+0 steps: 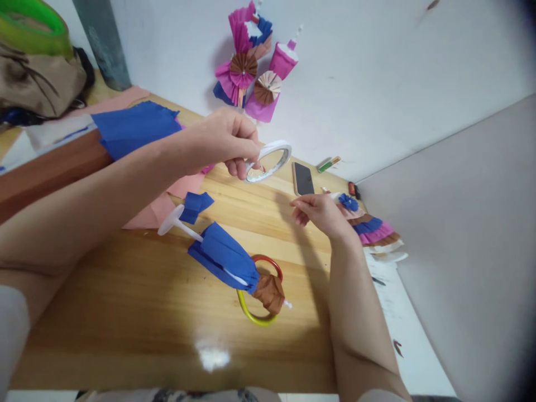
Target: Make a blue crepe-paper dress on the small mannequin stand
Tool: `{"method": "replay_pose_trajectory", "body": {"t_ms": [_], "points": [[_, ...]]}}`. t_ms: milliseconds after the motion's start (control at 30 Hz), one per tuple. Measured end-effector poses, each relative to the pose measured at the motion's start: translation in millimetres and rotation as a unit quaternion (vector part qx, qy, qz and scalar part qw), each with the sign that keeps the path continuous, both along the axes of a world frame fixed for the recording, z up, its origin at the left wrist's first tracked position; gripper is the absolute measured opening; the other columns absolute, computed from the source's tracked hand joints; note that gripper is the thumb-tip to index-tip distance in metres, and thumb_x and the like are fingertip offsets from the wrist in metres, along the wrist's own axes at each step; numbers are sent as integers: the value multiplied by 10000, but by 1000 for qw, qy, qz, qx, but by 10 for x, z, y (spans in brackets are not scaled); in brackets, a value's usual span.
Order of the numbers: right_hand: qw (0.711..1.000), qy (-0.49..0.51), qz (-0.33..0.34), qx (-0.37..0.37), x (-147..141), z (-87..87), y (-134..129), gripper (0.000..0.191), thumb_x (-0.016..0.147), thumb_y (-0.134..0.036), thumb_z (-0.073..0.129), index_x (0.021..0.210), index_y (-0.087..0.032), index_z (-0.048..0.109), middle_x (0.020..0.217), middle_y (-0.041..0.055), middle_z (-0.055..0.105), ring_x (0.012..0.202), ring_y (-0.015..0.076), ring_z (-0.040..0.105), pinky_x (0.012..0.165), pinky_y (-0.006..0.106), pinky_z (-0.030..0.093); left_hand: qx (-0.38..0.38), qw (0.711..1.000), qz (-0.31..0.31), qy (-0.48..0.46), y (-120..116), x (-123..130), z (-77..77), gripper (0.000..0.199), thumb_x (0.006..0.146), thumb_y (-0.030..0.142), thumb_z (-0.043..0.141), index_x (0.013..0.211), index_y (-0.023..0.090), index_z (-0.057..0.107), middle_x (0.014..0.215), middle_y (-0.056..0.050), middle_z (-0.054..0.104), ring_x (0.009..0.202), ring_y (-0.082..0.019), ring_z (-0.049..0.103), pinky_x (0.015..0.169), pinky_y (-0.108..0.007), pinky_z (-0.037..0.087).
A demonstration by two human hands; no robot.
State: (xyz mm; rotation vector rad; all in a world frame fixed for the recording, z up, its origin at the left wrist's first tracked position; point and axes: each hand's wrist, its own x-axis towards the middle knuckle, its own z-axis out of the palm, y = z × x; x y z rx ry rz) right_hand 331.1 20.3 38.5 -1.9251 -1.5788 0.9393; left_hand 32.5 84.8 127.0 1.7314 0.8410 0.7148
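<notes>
My left hand (228,139) is closed on a roll of white tape (286,152), gripping its left edge above the table. Lower and to the right, my right hand (320,211) hovers with thumb and fingers pinched together; whatever they may hold is too small to make out. On the table below lies a figure dressed in blue crepe paper (228,254) and brown crepe paper (269,293), with a white stand (171,219) at its left end. Its brown part rests across a red and yellow ring (258,321). Two small blue paper pieces (196,206) lie near the stand.
Blue paper sheets (136,125) and a brown sheet (58,167) cover the table's left. A phone (302,178) and a green pen (326,165) lie by the wall. A layered paper dress (372,229) stands right; paper-decorated figures (243,67) stand behind. A bag (39,81) sits far left.
</notes>
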Motion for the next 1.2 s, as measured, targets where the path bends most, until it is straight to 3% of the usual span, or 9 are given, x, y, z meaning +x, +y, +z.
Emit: {"method": "replay_pose_trajectory", "body": {"t_ms": [167,333,600,800,967,1200], "points": [[999,-9,-23,24,69,-1,8,20,760,-165,688,761,-151,673,629,38,707,552,159,695,560,254,581,0,1000,1,1,6,3,-18,203,762,59,624,572,126,648,444,22,563,477,-79,597,524,-187,458],[1000,-9,-26,10,85,-19,21,99,790,-186,709,719,-155,647,645,59,722,559,176,717,535,263,594,-7,1000,-8,11,57,0,-75,170,740,111,660,577,147,631,473,13,586,495,-94,622,557,-205,488],[996,-82,-14,19,44,35,36,274,809,-289,715,607,-186,562,508,15,649,406,124,598,404,207,454,-29,998,-15,50,55,39,-92,89,708,146,635,634,157,683,535,-7,619,656,-161,700,637,-242,516],[991,-131,9,-6,45,44,3,146,815,-88,584,696,-173,585,638,36,692,500,138,668,477,211,514,-25,998,-31,43,25,51,-105,116,704,153,633,596,160,673,492,2,625,540,-118,651,567,-202,485],[990,-141,15,-19,15,41,-14,184,810,-21,496,828,-165,609,729,53,701,553,139,685,507,215,529,-23,998,-39,38,23,67,-121,121,695,129,621,589,157,671,475,-3,637,480,-97,613,508,-178,453],[977,-188,83,-53,-15,127,-34,144,813,-101,535,725,-189,608,510,-24,623,385,106,562,446,206,421,-22,998,-44,39,34,70,-155,127,708,135,636,590,159,678,484,6,631,503,-114,644,545,-195,477]]}}
